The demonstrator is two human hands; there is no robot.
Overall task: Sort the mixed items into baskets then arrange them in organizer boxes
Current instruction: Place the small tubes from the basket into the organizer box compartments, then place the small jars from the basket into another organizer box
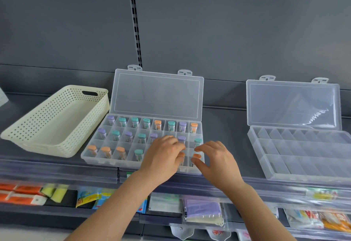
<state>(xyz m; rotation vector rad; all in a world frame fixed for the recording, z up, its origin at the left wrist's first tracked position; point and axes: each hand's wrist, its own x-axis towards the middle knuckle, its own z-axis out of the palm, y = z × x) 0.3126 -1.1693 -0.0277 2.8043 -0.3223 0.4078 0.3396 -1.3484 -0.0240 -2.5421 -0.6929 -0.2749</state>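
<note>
A clear organizer box [91,157] with its lid up stands on the shelf, its compartments holding several small vials with purple, teal and orange caps. My left hand [163,155] hovers over the front right compartments with fingers curled down into one; whether it holds a vial is hidden. My right hand [216,157] is beside it, fingers spread and relaxed, thumb near an orange-capped vial [196,156] in the front right corner. A cream perforated basket [57,119] sits to the left with nothing visible inside.
A second clear organizer box [300,155] with open lid and bare compartments stands on the right. The shelf's clear front rail [57,172] runs along the edge. Packaged goods lie on the shelf below.
</note>
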